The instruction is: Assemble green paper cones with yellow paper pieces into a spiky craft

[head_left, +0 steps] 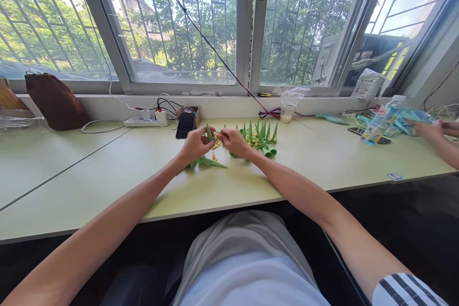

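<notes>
My left hand (195, 146) is closed around a green cone-shaped plastic piece (209, 132) held just above the pale green table (304, 162). My right hand (234, 142) pinches a small yellow part (217, 143) against that cone, so the two hands meet in the middle. Under my left hand lie two loose green cones (211, 162) and a small yellow piece (214, 156). Just right of my right hand stands a cluster of several upright green cones with yellow bases (261, 136).
A dark phone (185, 125), a power strip with cables (143, 120) and a small box sit behind my hands. A brown bag (55, 100) is far left. A plastic bag (290, 103) and a water bottle (376, 126) stand right, where another person's hands (435, 131) work.
</notes>
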The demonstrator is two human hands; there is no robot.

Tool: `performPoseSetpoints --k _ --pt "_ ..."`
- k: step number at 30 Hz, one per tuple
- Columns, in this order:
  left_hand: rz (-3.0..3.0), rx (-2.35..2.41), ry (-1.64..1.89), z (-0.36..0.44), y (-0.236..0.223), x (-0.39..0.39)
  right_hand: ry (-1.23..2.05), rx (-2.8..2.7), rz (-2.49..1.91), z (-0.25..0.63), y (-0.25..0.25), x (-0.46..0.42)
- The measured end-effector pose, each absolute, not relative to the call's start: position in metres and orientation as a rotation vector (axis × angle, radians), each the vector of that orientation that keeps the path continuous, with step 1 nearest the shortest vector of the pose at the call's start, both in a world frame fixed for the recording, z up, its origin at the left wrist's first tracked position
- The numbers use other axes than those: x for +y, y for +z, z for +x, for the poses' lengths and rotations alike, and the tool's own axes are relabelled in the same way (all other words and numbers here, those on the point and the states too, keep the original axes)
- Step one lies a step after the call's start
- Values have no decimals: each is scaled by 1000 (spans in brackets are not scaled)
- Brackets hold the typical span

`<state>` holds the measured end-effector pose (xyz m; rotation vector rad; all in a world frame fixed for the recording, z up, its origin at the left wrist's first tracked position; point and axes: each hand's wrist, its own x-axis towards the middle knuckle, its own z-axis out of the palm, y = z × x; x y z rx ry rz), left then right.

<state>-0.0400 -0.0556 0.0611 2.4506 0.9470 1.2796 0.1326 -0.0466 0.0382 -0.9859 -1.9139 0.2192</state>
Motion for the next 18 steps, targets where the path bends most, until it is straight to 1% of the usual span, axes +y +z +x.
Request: performPoseSetpoints --k 5,18 --pt "2440 945 1252 -39 63 -59 136 -1942 -948 134 36 -44" --pt "2483 957 1287 -39 60 -49 144 -1899 -1001 129 37 -45"
